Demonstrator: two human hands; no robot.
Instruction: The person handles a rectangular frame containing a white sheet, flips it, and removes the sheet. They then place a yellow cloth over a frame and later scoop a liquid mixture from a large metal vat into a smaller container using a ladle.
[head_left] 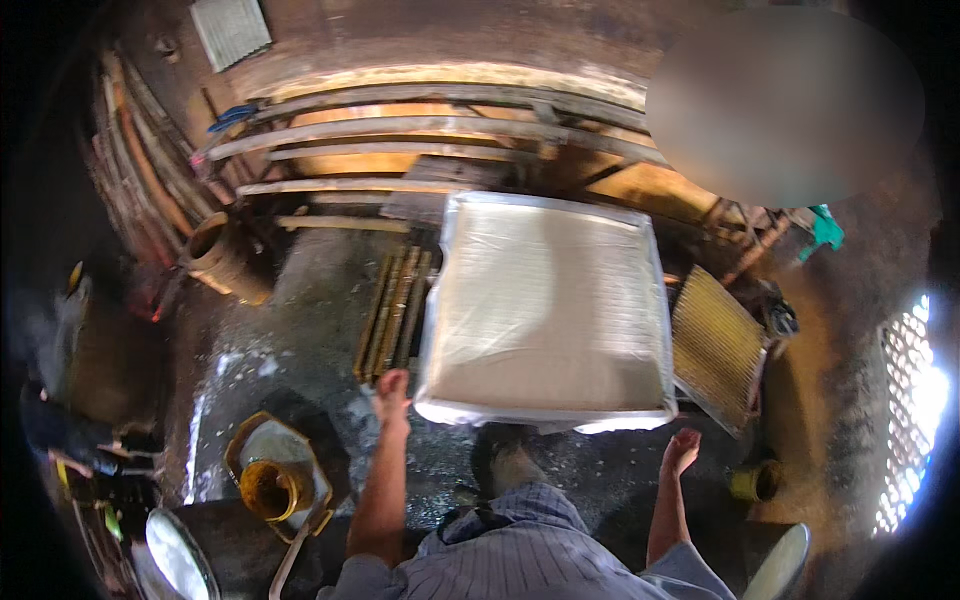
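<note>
A large square tray (550, 300) with a pale wrapped rim stands in front of me, its inside covered by a smooth off-white layer that has wrinkles near the left side. Just off its near left corner is my left hand (393, 400), thumb apart from the fingers, with nothing seen in it. My right hand (682, 452) hovers below the near right corner, apart from the rim. Its fingers look bent but are too small and blurred to read. What supports the tray is hidden beneath it.
Left of the tray lean several ribbed yellowish slats (392, 310); at its right a ribbed panel (718, 350) tilts. A yellow bucket (272, 488) sits in an angular basin (322, 490) at lower left. Wooden rails (430, 125) run behind. A person, blurred, is at upper right.
</note>
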